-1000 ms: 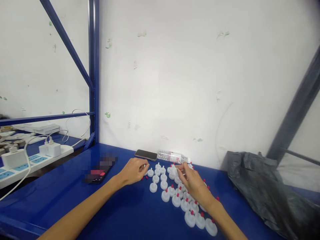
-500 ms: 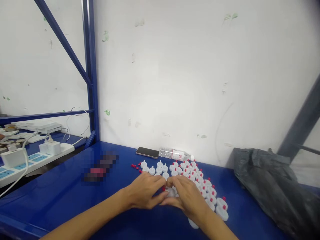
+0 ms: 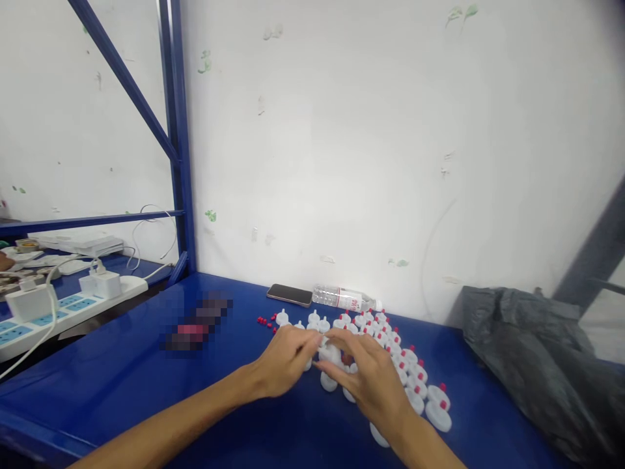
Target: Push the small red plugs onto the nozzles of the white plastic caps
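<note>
In the middle of the head view, my right hand holds a white round nozzle cap between curved thumb and fingers. Close against its upper end, my left hand is closed in a pinch; what sits between those fingertips is hidden. Under and around both hands lie more white caps. Those to the right, like the white cap with a red tip, carry small red tips on their nozzles. Bare-nozzled white caps stand behind my hands. Several loose red tips lie behind my left hand.
A phone and a clear plastic bottle lie along the wall. At the right is a dark plastic bag. A power strip with plugged-in chargers runs at the left, beside a blue frame post. A pixelated patch covers something on the blue table.
My hands have tilted up and slightly apart, and the white cap between them shows more fully. The red tip seen by my left fingers earlier is no longer visible there. The view has shifted slightly.
</note>
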The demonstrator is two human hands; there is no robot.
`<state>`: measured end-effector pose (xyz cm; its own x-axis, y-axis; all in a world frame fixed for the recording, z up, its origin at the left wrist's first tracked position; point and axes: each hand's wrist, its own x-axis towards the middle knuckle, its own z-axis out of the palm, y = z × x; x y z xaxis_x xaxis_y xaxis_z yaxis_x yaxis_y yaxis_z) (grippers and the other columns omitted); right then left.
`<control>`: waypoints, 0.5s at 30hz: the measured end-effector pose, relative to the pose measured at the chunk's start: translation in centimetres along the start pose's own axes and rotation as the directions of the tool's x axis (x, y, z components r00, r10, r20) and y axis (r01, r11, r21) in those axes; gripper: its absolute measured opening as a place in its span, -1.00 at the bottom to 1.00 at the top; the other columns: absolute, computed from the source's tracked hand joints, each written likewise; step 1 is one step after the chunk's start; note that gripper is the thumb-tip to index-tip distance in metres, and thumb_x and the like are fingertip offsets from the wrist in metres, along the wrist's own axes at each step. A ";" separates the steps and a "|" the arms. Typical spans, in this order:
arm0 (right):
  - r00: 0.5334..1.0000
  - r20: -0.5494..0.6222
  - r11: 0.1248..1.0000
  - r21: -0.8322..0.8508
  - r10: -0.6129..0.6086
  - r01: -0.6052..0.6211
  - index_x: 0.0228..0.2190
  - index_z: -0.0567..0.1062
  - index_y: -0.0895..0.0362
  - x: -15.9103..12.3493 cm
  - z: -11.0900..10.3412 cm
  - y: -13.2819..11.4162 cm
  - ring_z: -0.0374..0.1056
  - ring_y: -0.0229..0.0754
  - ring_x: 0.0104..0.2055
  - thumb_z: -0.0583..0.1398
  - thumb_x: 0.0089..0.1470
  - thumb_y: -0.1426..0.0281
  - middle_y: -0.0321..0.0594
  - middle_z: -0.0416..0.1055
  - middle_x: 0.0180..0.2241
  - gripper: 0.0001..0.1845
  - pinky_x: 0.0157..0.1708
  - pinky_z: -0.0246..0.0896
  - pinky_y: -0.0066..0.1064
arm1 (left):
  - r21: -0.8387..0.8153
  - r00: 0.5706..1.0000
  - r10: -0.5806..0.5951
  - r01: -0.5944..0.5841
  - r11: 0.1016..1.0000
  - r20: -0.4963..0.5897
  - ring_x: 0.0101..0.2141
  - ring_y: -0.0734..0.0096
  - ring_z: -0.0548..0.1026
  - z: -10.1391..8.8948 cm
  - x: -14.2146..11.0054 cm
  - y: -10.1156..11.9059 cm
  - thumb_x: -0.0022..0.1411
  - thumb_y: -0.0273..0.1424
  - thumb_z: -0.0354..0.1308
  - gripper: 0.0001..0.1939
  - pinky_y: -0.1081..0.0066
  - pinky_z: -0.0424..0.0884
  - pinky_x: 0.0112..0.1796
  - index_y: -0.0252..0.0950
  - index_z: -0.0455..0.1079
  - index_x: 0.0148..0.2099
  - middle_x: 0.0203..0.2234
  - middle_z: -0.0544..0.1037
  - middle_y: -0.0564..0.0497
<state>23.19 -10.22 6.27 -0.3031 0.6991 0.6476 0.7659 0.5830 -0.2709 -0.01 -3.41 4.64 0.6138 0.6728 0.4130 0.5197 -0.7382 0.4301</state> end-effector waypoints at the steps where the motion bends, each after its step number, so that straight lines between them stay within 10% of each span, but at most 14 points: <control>1: 1.000 -0.019 1.000 -0.015 0.000 0.000 0.05 0.62 -0.17 0.1 -0.4 0.3 0.68 0.11 -0.22 0.33 0.32 0.15 -0.22 0.76 -0.20 -0.72 -0.08 0.65 -0.04 | 0.006 0.997 -0.065 0.066 0.998 -0.035 -0.26 0.28 0.62 -0.6 0.3 -0.8 0.59 -0.14 0.16 -0.69 0.25 0.61 -0.21 -0.28 0.53 -0.01 -0.19 0.64 0.00; 7: 0.988 -0.154 0.999 -0.048 0.009 -0.016 -0.18 0.64 -0.05 0.6 -1.6 1.9 0.67 0.05 -0.22 0.20 0.44 0.21 -0.22 0.73 -0.25 -0.79 -0.14 0.61 -0.08 | 0.175 0.937 -0.327 0.345 0.922 -0.125 -0.02 0.10 0.65 -6.6 1.4 -5.1 0.51 -0.16 0.31 -0.62 0.06 0.67 -0.02 -0.29 0.51 0.20 0.08 0.63 -0.10; 11: 0.985 -0.143 0.995 -0.009 -0.097 0.097 -0.21 0.65 -0.09 0.5 -1.1 -0.1 0.66 -0.02 -0.06 0.24 0.42 0.16 -0.25 0.71 -0.13 -0.80 -0.02 0.60 -0.16 | 0.300 0.929 -0.364 0.331 0.895 0.061 -0.08 0.20 0.66 -7.7 1.0 -4.7 0.53 -0.18 0.29 -0.68 0.09 0.67 -0.04 -0.28 0.53 0.15 0.02 0.65 -0.10; 15: 0.972 0.020 0.970 0.076 -0.233 0.231 -0.25 0.63 -0.09 -0.5 0.2 -2.3 0.58 -0.16 -0.39 0.31 0.38 0.24 -0.44 0.63 -0.41 -0.90 -0.16 0.54 -0.21 | 0.363 0.899 -0.371 0.274 0.891 0.232 -0.12 0.23 0.66 -7.4 0.5 -3.4 0.53 -0.17 0.29 -0.71 0.13 0.67 -0.06 -0.29 0.56 0.08 -0.05 0.67 -0.06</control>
<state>21.54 -11.85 6.43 -0.4847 0.5519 0.6786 0.6295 0.7587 -0.1675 -5.89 -0.21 9.37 0.4966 0.8676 0.0258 0.8468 -0.4908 0.2048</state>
